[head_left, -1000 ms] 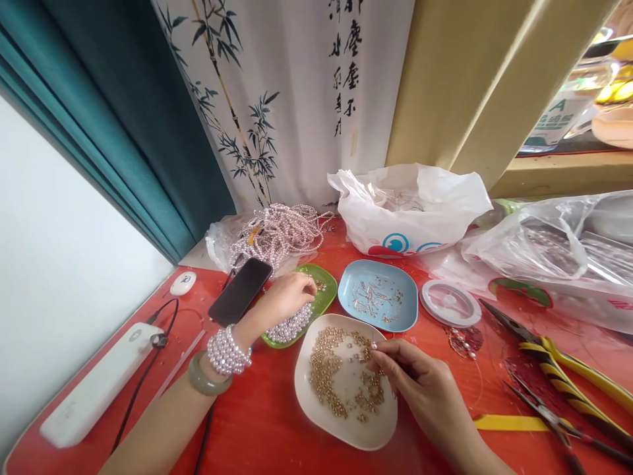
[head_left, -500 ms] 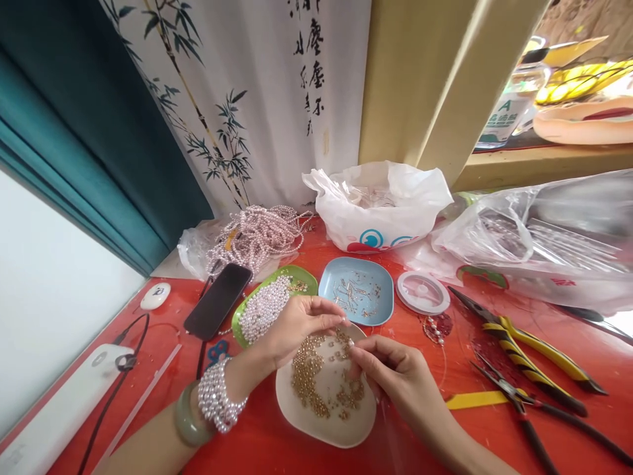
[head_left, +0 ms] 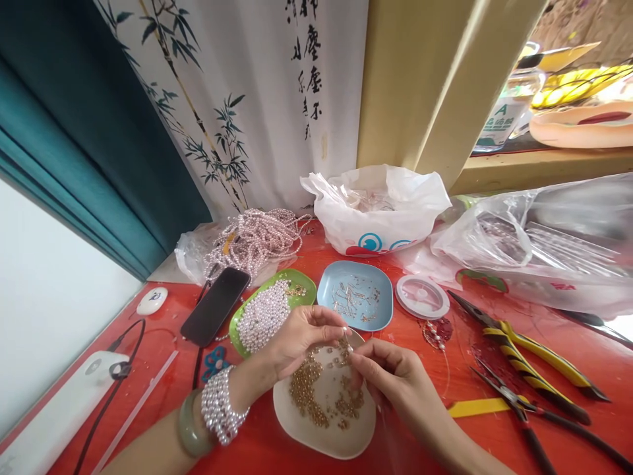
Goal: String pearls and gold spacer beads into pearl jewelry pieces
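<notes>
Over the cream plate [head_left: 341,442] of gold beads [head_left: 306,389], my hands meet with fingertips close together. My left hand [head_left: 301,336] pinches something tiny at its fingertips; what it is cannot be made out. A stretched pearl bracelet [head_left: 223,406] and a jade bangle [head_left: 192,425] circle that wrist. My right hand [head_left: 390,369] is closed, thumb and forefinger on a small pearl bead [head_left: 349,349]. A faint clear line, perhaps thread, hangs below it. Behind the left hand lies a green tray [head_left: 304,284] with white pearl beads [head_left: 262,320].
A blue tray [head_left: 329,270] holds small metal pins. Right of it are a clear spool [head_left: 422,297], a short beaded piece [head_left: 435,335] and pliers [head_left: 539,369]. Pearl strands [head_left: 262,237], a phone [head_left: 216,307] and a white plastic bag [head_left: 380,224] lie farther back.
My hands keep their pinches over the plate, fingertips shifted slightly. The pearl bead at the right fingertips shows more plainly. The whole view has moved a little.
</notes>
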Available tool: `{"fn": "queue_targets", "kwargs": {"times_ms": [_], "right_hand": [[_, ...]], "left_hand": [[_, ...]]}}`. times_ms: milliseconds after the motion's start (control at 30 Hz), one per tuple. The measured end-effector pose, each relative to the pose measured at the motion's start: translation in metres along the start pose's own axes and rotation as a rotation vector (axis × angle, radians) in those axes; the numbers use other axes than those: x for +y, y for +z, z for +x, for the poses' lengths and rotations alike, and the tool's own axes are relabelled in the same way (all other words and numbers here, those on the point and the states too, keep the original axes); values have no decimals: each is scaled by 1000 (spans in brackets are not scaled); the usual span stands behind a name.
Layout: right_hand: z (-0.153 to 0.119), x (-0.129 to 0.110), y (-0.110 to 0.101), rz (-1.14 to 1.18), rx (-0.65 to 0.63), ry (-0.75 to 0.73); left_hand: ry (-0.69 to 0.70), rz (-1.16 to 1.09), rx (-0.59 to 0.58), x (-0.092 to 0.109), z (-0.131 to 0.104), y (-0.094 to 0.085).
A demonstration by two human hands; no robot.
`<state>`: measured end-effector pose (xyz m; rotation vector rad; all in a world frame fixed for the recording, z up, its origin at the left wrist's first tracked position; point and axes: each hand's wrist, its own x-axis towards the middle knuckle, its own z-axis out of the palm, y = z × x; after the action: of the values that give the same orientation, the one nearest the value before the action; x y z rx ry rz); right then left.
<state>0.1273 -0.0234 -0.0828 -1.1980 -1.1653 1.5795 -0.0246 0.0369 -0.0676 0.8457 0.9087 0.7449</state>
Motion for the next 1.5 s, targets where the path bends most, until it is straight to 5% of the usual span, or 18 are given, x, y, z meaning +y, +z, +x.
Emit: {"fn": "queue_targets", "kwargs": {"times_ms": [1500], "right_hand": [[-4,-9,2,70,15,30]], "left_hand": [[269,501,-172,13,-13,0]]}}
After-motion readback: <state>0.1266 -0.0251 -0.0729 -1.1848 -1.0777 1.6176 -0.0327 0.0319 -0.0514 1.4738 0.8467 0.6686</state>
